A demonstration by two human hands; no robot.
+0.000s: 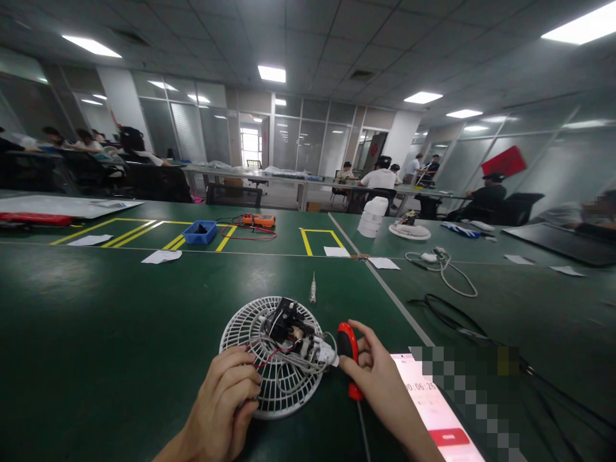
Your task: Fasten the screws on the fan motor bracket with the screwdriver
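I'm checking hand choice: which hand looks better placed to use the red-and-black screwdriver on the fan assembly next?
The right hand, likely: it holds the screwdriver beside the fan assembly, though the shaft points away. The left hand is at the white grille.

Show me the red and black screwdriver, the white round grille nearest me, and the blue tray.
Red and black screwdriver (346, 344): head view, on the handle.
White round grille (287, 394): head view, on its lower bars.
Blue tray (200, 239): head view, on its front wall.

This is an office-like workshop, with a green workbench (120, 321), an orange multimeter (260, 221) and glass partitions (312, 131).
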